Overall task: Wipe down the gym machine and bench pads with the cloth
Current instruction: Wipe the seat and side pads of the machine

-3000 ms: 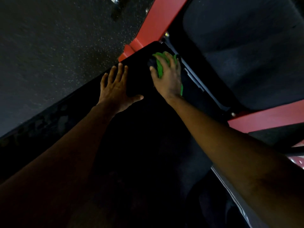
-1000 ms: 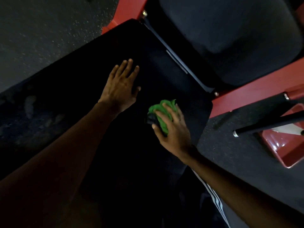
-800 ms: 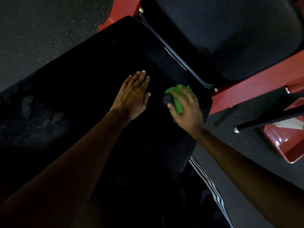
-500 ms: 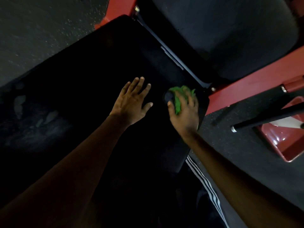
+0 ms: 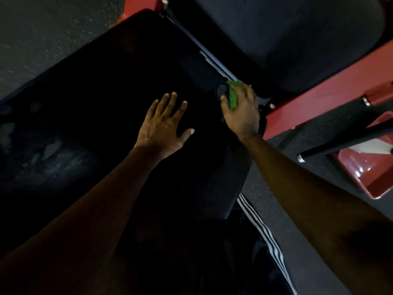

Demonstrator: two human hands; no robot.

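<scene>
A long black bench pad runs from lower left to upper right. My left hand lies flat on it with fingers spread. My right hand grips a bunched green cloth and presses it on the pad's far right corner, next to the gap before a second dark pad. A small dark round object shows beside the cloth under my fingers. Dull smears mark the pad's left end.
Red frame bars run along the right of the pads and at the top. A black bar with a metal tip crosses above a red tray-like part. Speckled rubber floor surrounds the bench. My striped trouser leg is below.
My right hand has slid the cloth from the middle of the pad up and right to its far corner. My left hand shifted slightly right and stays flat.
</scene>
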